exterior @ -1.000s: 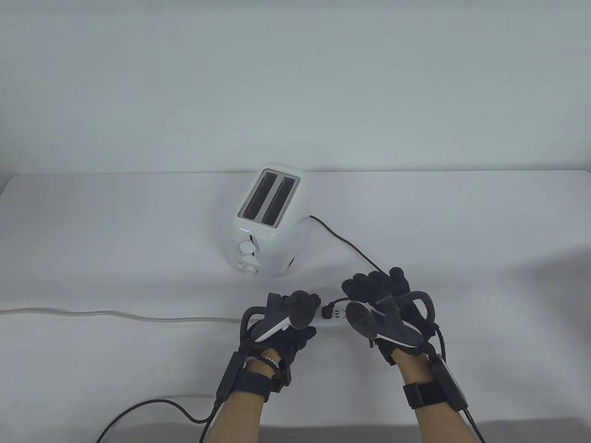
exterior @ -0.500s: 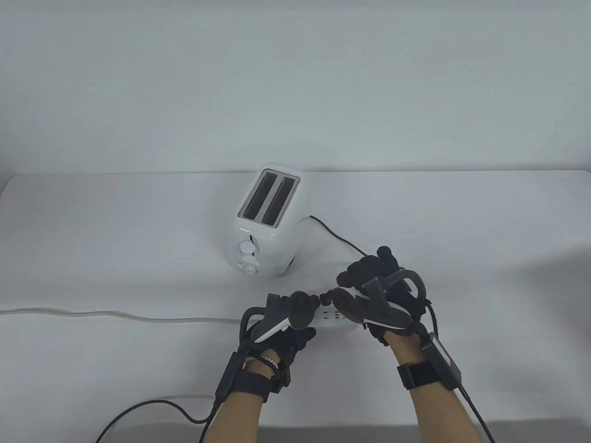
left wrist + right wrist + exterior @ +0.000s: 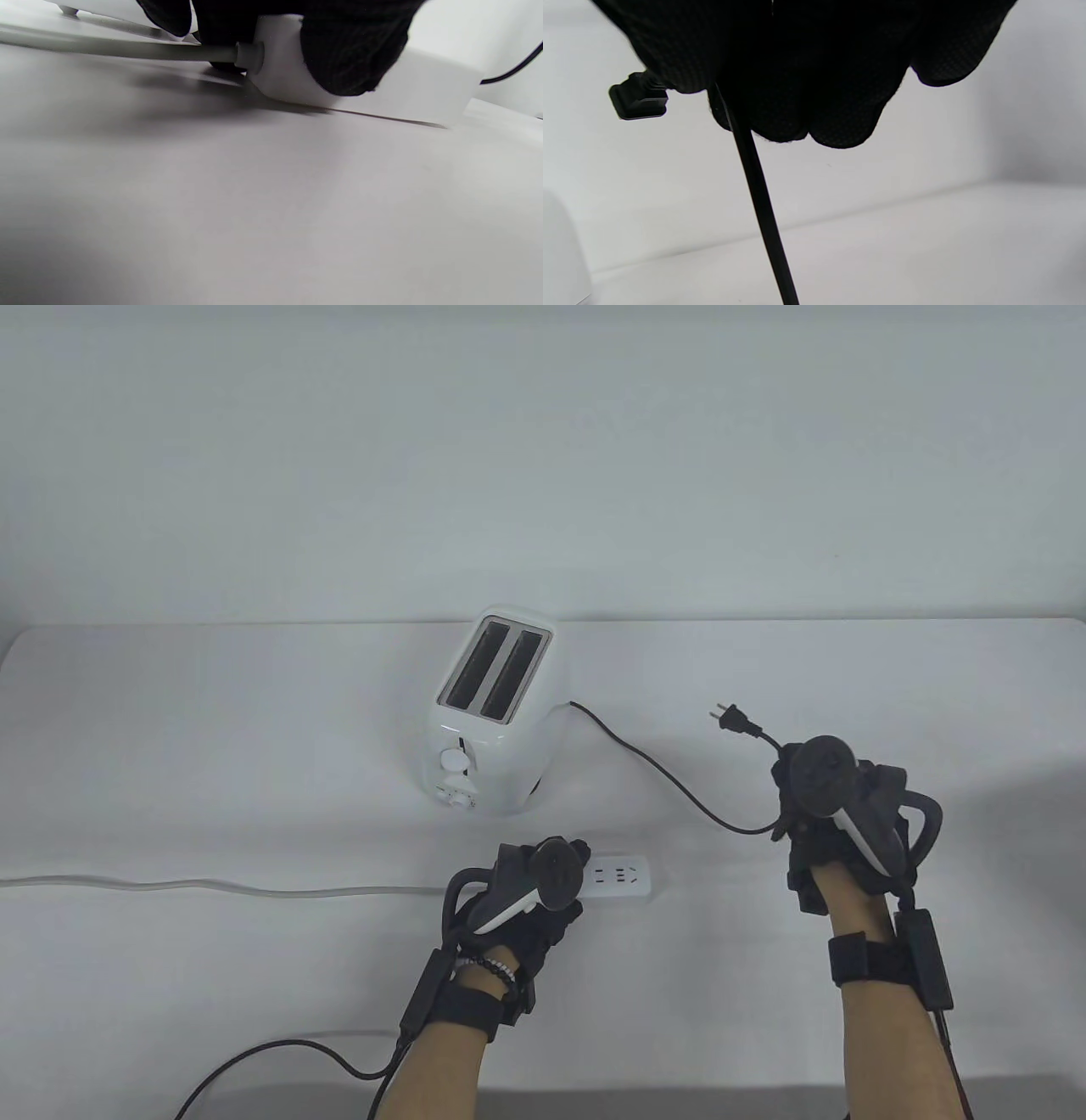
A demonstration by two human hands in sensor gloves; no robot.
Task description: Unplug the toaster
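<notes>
A white two-slot toaster (image 3: 492, 712) stands mid-table. Its black cord (image 3: 653, 768) runs right to my right hand (image 3: 793, 806), which grips the cord just behind the black plug (image 3: 731, 719). The plug is out of the strip and held in the air, prongs pointing left. In the right wrist view the cord (image 3: 759, 199) hangs from my closed fingers and the plug (image 3: 638, 101) sticks out at left. My left hand (image 3: 543, 891) presses down on the left end of the white power strip (image 3: 624, 876); it also shows in the left wrist view (image 3: 424, 91).
The strip's grey-white cable (image 3: 212, 886) runs left along the table to the edge. A black glove cable (image 3: 271, 1056) loops near the front edge. A white wall stands behind the table.
My right hand pulled the plug out of the power strip and moved it up and to the right. My left hand stayed on the strip.
</notes>
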